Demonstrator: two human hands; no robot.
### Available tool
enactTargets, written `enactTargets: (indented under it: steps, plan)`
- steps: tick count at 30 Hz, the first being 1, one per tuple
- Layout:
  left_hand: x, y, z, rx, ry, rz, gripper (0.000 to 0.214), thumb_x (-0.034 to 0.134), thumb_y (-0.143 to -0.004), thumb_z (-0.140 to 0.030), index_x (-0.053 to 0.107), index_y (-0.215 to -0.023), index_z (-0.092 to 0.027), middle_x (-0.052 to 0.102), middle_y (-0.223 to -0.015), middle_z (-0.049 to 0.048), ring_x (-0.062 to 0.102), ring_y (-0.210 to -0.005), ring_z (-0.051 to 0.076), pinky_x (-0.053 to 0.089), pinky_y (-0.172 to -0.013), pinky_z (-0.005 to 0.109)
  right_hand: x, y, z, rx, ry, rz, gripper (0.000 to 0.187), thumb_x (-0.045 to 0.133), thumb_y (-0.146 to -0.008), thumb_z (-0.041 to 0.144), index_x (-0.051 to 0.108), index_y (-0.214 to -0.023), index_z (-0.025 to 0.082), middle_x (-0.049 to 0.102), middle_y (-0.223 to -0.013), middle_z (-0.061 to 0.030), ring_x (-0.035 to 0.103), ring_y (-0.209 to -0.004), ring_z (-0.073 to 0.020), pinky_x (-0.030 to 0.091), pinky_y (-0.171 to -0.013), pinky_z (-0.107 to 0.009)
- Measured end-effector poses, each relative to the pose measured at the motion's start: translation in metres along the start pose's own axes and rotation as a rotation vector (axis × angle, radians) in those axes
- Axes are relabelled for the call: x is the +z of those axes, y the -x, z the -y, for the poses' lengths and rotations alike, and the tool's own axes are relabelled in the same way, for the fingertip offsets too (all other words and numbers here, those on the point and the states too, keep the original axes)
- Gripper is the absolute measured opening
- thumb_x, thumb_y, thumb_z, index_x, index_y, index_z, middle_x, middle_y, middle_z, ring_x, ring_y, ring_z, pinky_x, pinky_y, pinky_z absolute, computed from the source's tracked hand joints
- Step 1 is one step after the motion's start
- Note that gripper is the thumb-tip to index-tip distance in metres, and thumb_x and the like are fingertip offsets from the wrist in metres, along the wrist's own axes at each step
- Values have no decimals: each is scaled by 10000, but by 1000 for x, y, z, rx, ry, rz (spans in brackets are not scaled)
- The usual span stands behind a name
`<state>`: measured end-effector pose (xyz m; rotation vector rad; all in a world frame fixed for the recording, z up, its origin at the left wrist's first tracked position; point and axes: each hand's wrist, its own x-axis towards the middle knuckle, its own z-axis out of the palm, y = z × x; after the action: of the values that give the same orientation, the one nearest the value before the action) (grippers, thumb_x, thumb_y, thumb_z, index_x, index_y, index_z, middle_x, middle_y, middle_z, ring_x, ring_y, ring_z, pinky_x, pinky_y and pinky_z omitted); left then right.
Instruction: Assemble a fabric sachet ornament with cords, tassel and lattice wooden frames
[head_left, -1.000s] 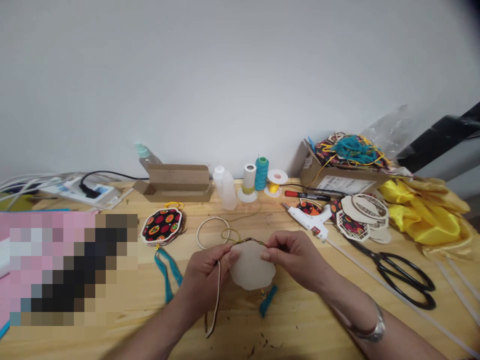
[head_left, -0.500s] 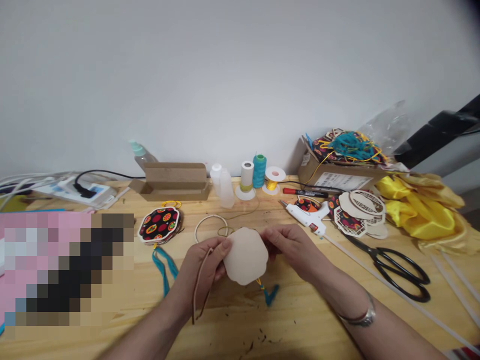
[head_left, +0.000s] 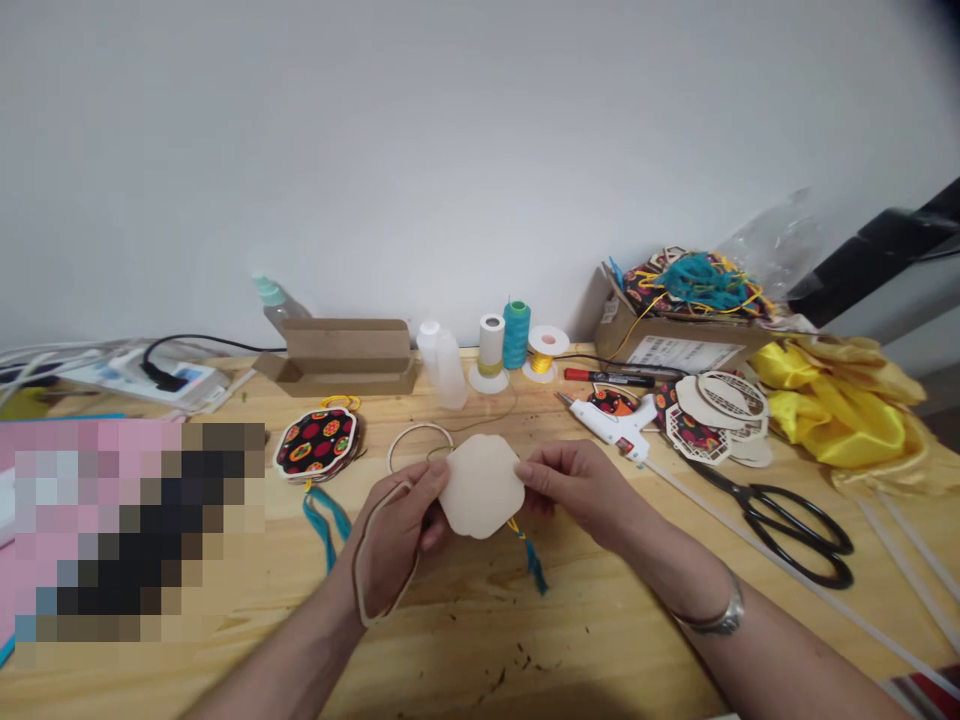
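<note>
A plain cream scalloped panel (head_left: 482,487) is held up in front of me between both hands. My left hand (head_left: 405,520) pinches its left edge, and a thin wooden frame (head_left: 361,575) hangs looped around that same hand. At the panel's right edge, my right hand (head_left: 581,490) is closed with thumb and fingers. A teal tassel (head_left: 535,568) on yellow cord dangles below the panel; whatever lies behind the panel is hidden. Just beyond my left hand, a pale ring (head_left: 391,455) rests on the table.
Left stands a patterned scalloped ornament (head_left: 319,443) with a teal ribbon. Behind are an open cardboard box (head_left: 349,375), white bottles (head_left: 450,370) and a teal thread spool (head_left: 516,335). Right are a glue gun (head_left: 611,425), black scissors (head_left: 795,530), wooden cutouts (head_left: 705,440) and yellow fabric (head_left: 847,400).
The panel has moved up slightly and to the left with my hands. The looped frame has swung wider around my left hand, and the tassel now hangs straighter.
</note>
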<state>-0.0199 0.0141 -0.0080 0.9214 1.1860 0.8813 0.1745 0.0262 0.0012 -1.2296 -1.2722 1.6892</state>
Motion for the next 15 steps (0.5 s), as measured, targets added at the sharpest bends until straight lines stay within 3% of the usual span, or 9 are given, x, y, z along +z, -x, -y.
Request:
enactTargets:
  steps: [3,5,8,10,13,15]
  plan:
    - [3,4,-6,27,62,56,295,607,-753,-395,599,-935,-163,569,-626,-18,327,-406,33,198,-343,150,1,0,0,-1,-17,-39,358,646,-696,464,575,-588,130,531,-505,23,455,-462,-69,336,-461,-208]
    - [5,6,-10,20,67,79,476,673,-702,-336,526,-1132,-191,575,-694,-15,335,-431,35,226,-341,140,2,0,1,-1,-2,-54,350,637,-709,451,576,-585,130,533,-508,23,454,-462,-68,343,-465,-209]
    - [8,9,-14,7,35,76,574,685,-692,-296,478,-1217,-190,551,-650,-27,316,-429,34,218,-336,135,3,0,3,-18,-8,-23,291,641,-713,414,620,-644,132,578,-567,13,489,-507,-79,378,-503,-216]
    - [9,10,-14,4,18,74,560,668,-709,-300,484,-1223,-178,537,-617,-33,302,-421,30,204,-340,137,4,0,4,-58,-84,49,233,670,-692,357,656,-800,152,640,-706,-3,565,-636,-110,431,-596,-233]
    - [9,11,-13,-8,3,77,634,666,-708,-320,437,-1280,-172,533,-579,-41,293,-392,25,194,-342,147,3,-1,1,-92,-185,109,448,709,-646,263,594,-1071,182,656,-838,-14,601,-808,-151,457,-729,-281]
    - [8,11,-12,-12,6,49,701,671,-700,-333,383,-1321,-180,518,-544,-53,316,-383,33,196,-344,151,3,-2,-2,-85,-163,47,595,723,-621,220,518,-1177,172,630,-756,10,592,-741,-138,456,-702,-280]
